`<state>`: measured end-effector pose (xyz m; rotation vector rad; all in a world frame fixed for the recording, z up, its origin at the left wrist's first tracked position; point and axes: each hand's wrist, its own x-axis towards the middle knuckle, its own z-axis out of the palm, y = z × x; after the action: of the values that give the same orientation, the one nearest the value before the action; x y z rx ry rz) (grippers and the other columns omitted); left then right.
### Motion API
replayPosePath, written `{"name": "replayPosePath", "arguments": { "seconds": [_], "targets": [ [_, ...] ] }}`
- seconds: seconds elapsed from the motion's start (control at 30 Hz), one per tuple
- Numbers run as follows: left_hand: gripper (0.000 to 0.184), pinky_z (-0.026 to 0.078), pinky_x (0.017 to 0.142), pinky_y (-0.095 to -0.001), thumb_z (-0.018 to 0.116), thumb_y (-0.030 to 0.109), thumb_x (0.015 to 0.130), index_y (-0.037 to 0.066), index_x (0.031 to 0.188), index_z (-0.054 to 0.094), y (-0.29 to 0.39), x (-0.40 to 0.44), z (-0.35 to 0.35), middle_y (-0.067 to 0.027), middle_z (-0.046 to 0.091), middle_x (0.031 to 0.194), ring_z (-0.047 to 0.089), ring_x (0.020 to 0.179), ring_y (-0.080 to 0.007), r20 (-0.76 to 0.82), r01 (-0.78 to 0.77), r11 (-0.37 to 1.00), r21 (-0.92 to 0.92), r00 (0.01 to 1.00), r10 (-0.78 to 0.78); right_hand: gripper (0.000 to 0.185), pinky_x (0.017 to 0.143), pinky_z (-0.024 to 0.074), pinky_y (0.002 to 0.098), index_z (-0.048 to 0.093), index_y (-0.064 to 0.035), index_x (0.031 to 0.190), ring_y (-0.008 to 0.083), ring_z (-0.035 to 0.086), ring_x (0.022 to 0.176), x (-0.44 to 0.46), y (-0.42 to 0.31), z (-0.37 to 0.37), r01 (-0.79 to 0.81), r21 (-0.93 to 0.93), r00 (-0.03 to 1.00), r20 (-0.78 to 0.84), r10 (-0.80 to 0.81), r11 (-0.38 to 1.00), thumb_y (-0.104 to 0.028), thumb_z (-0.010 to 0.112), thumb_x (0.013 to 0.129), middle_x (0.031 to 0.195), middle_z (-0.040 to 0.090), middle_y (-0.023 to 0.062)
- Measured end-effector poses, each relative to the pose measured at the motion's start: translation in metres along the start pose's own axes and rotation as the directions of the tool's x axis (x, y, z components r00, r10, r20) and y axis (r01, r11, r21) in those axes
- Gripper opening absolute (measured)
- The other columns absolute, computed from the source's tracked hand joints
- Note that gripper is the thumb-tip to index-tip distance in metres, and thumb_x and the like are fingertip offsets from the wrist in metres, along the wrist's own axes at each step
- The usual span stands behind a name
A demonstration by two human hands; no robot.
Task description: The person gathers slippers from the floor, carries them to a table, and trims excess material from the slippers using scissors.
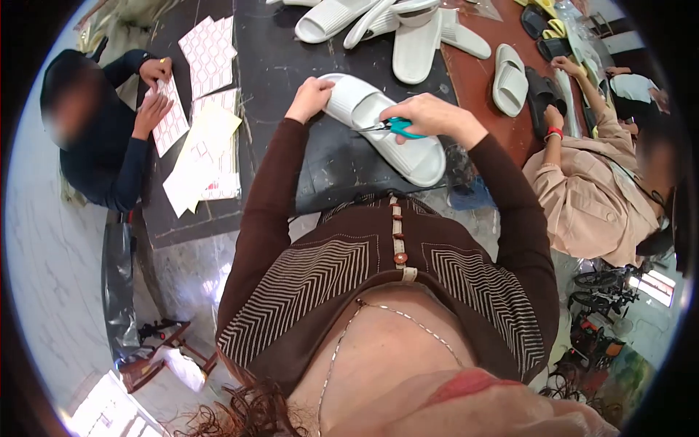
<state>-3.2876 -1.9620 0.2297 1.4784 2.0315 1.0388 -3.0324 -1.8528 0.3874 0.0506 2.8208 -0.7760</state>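
A white slide slipper (419, 162) lies on the black tabletop in front of me. My left hand (314, 98) is closed on the slipper's edge at its far left end, thumb and fingers pinching the rim. In my right hand (431, 116) are small teal-handled snips (400, 128), the fingers wrapped round the handles. Their thin metal tips point left and lie over the slipper, at the edge of its ribbed strap (373, 109). Whether the blades touch the strap I cannot tell.
Several white slippers (416, 54) are piled at the table's far side. On my left a person in dark clothes handles patterned sheets (212, 54). To my right a person with a red wristband has a hand at a black slipper (542, 98), near another white slipper (510, 80).
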Motion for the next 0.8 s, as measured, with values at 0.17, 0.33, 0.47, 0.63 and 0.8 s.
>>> {"name": "replayPosePath", "arguments": {
  "seconds": [0.17,0.33,0.47,0.63,0.8],
  "targets": [
    [0.022,0.043,0.091,-0.0413,0.061,0.013,0.078,0.005,0.097,0.067,-0.003,-0.008,0.006,-0.0180,0.057,0.110,0.053,0.104,-0.0343,-0.075,-0.130,0.986,0.101,0.988,0.137,0.045,0.070,0.0481,0.0408,0.055,-0.0129,0.112,0.0330,0.061,0.084,0.009,0.021,0.025,0.012,0.083,0.995,-0.100,-0.004,0.997,-0.018,0.072,0.070,0.089,0.064,0.0127],
    [0.030,0.046,0.085,-0.0342,0.063,0.014,0.077,0.001,0.103,0.063,0.006,0.007,-0.008,-0.0156,0.058,0.109,0.057,0.098,-0.0270,-0.127,-0.137,0.990,-0.021,0.983,0.133,0.042,0.073,0.0459,0.0404,0.053,-0.0121,0.110,0.0340,0.057,0.087,-0.022,-0.001,0.026,0.100,0.088,0.936,-0.347,-0.064,0.991,-0.014,0.070,0.071,0.087,0.060,0.0132],
    [0.039,0.045,0.086,-0.0408,0.069,0.021,0.073,-0.001,0.104,0.060,0.060,0.051,-0.031,-0.0188,0.058,0.105,0.055,0.100,-0.0345,-0.255,-0.278,0.952,0.129,0.918,0.303,0.041,0.074,0.0459,0.0395,0.055,-0.0095,0.109,0.0321,0.057,0.083,-0.073,-0.016,0.023,-0.003,0.062,0.873,-0.487,0.033,0.998,-0.012,0.070,0.070,0.084,0.059,0.0122],
    [0.061,0.043,0.086,-0.0463,0.073,0.032,0.070,0.004,0.119,0.051,0.117,0.130,-0.003,-0.0183,0.052,0.118,0.051,0.104,-0.0380,-0.225,-0.429,0.830,0.356,0.823,0.521,0.042,0.071,0.0464,0.0370,0.059,-0.0081,0.106,0.0299,0.058,0.080,-0.145,-0.032,0.004,-0.190,0.086,0.778,-0.595,0.203,0.978,-0.010,0.074,0.067,0.083,0.059,0.0116],
    [0.044,0.044,0.085,-0.0475,0.062,0.033,0.078,0.013,0.116,0.055,0.144,0.207,0.040,-0.0151,0.057,0.115,0.055,0.101,-0.0373,-0.096,-0.380,0.832,0.404,0.887,0.452,0.046,0.074,0.0483,0.0335,0.059,-0.0069,0.109,0.0268,0.061,0.084,-0.187,-0.013,-0.001,-0.369,0.131,0.633,-0.690,0.352,0.920,0.005,0.068,0.066,0.090,0.061,0.0124]
  ]
}}
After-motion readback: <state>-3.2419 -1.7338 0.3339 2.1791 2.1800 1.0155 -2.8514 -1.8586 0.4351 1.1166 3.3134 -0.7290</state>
